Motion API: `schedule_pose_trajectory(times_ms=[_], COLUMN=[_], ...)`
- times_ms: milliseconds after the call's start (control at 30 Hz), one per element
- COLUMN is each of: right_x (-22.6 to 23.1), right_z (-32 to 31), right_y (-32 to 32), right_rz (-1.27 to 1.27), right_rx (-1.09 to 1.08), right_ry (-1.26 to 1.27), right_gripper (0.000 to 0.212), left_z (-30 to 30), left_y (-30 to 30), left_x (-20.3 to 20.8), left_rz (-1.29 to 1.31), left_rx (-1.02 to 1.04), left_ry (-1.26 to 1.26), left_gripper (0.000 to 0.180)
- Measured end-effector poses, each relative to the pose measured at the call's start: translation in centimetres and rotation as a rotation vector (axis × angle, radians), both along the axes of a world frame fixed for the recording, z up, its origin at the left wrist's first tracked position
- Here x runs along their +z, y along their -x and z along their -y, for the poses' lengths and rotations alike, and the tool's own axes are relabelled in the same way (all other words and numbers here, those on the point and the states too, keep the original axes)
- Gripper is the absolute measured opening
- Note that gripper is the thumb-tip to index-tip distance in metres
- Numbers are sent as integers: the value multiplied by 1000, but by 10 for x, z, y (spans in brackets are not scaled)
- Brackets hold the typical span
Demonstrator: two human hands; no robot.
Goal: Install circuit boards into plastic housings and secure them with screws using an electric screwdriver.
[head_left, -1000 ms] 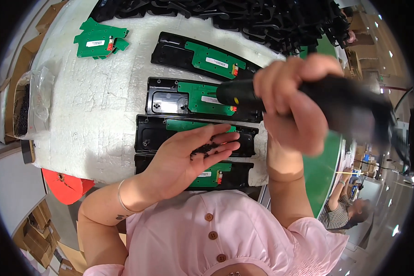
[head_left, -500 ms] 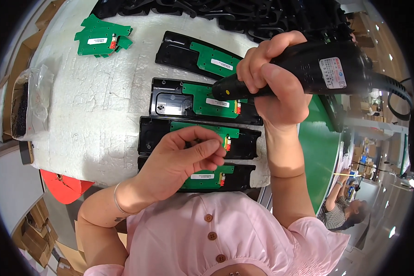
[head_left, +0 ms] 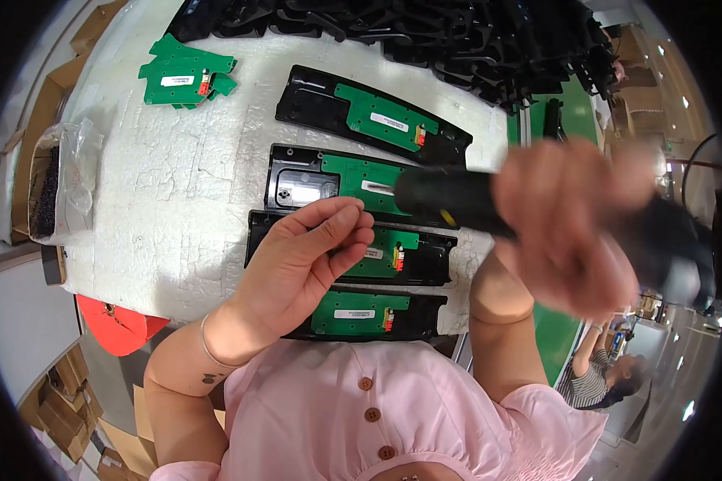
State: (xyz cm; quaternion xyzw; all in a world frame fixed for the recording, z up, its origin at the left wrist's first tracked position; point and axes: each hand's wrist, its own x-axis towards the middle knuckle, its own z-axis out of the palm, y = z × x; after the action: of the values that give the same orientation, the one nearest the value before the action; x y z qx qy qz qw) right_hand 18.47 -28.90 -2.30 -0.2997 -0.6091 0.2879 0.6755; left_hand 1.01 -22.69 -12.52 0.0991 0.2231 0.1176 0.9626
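Observation:
My right hand (head_left: 565,228), smeared by motion, grips a black corded electric screwdriver (head_left: 449,196). Its thin metal bit points left over the green circuit board (head_left: 349,167) in the second black housing (head_left: 277,172) from the far side; whether it touches cannot be told. My left hand (head_left: 309,256) is closed in a pinch, thumb against forefinger, close to the bit. Anything between those fingertips is too small or hidden to name. Below it lie the third housing (head_left: 437,271) and the nearest housing (head_left: 425,319), both partly covered. The farthest housing (head_left: 313,96) also carries a green board.
A stack of green circuit boards (head_left: 186,78) lies at the far left of the white foam surface (head_left: 192,176). Black plastic parts (head_left: 473,48) are heaped along the back. At the left sits a plastic-lined box of small dark pieces (head_left: 46,188). Another person (head_left: 598,373) works at far right.
The screwdriver has swung back to the right and lower, its bit lifted off the board. My left hand has moved up toward the second housing, its fingertips drawn into a tighter pinch.

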Motion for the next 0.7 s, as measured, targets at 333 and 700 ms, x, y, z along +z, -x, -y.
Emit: schedule_pose_trajectory(times_ms=[333,700], right_x=[12,10], right_z=[39,35], right_y=[15,16], right_rz=[-120,-134], right_rx=[-93,-114], right_ry=[-125,-168], right_gripper=[29,29], left_z=[11,8], left_y=[-10,-10], left_x=[-2,-1], left_rz=[123,110], left_rx=[1,-73], left_ry=[59,28], left_gripper=[17,17])
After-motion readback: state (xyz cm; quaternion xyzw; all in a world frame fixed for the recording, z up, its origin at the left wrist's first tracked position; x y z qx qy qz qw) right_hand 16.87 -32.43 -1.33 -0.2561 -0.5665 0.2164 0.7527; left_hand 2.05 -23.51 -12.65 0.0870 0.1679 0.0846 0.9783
